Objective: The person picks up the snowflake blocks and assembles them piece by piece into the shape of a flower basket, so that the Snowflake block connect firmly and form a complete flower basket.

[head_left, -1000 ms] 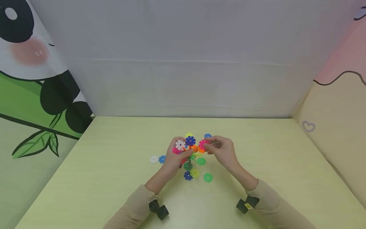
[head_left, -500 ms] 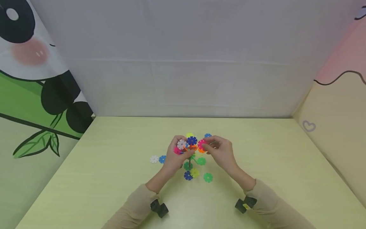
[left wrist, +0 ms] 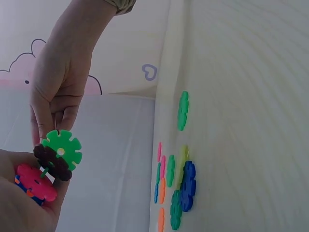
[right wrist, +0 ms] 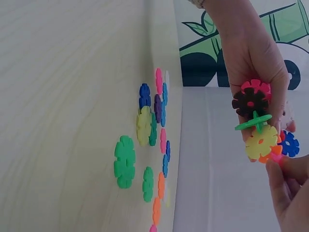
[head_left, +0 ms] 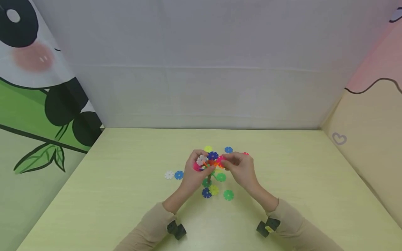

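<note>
In the head view, my left hand (head_left: 192, 176) grips a cluster of interlocked notched snowflake discs above the table. A white disc (head_left: 201, 160), a dark blue disc (head_left: 213, 156) and a pink disc (head_left: 197, 166) show on it. My right hand (head_left: 244, 169) pinches another pink disc (head_left: 220, 160) between thumb and fingers, at the cluster's right side. In the right wrist view, a dark brown disc (right wrist: 250, 102), a yellow disc (right wrist: 261, 141) and an edge-on green disc (right wrist: 254, 122) belong to the cluster. Whether the pinched disc is joined to it cannot be seen.
Loose discs lie on the pale table (head_left: 125, 195) around and below the hands. Among them are a white disc (head_left: 169, 175), a light blue disc (head_left: 179, 175), a green disc (head_left: 228, 195) and a yellow disc (head_left: 214, 190). A grey wall (head_left: 201, 97) stands behind.
My left hand and the cluster have shifted slightly right. The right hand has moved a little left with its pink disc, closing the gap. A red-pink disc at the right has come into view.
</note>
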Action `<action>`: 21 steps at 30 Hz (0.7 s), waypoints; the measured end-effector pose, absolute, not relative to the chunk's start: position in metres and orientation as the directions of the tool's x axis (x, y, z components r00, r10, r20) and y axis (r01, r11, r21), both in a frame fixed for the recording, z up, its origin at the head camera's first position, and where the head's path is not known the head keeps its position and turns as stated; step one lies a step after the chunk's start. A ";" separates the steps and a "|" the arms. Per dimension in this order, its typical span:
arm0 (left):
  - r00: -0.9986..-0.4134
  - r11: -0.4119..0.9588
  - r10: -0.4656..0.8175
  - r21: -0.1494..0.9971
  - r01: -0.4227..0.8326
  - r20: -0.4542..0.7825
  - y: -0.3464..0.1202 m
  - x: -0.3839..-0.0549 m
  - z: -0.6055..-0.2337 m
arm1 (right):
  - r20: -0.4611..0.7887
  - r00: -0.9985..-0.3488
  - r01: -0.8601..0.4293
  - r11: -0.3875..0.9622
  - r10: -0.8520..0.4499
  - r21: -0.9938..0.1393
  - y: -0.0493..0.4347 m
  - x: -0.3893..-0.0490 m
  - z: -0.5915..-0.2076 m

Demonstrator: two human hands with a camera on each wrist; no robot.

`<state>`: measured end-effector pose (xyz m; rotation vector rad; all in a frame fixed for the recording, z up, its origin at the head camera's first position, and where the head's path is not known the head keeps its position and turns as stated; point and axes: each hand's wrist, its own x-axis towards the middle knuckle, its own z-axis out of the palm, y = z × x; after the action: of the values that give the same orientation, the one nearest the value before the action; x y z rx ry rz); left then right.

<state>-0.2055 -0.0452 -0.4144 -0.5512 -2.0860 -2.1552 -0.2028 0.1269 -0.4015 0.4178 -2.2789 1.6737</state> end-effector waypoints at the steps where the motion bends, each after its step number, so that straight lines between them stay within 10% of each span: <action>1: -0.930 -0.061 0.185 0.948 0.312 0.318 -0.045 -0.205 -0.415 | 0.393 -0.916 -0.398 0.290 -0.076 -0.870 0.128 -0.203 -0.401; 21: -0.972 -0.065 0.112 0.978 0.200 0.207 -0.062 -0.211 -0.420 | -0.015 -0.930 -0.233 0.617 -0.368 -0.752 0.191 -0.291 -0.459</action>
<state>-0.2114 -0.0624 -0.4202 -0.3525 -2.1050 -2.2210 -0.2913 0.1906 -0.4592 0.5572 -2.9738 1.3418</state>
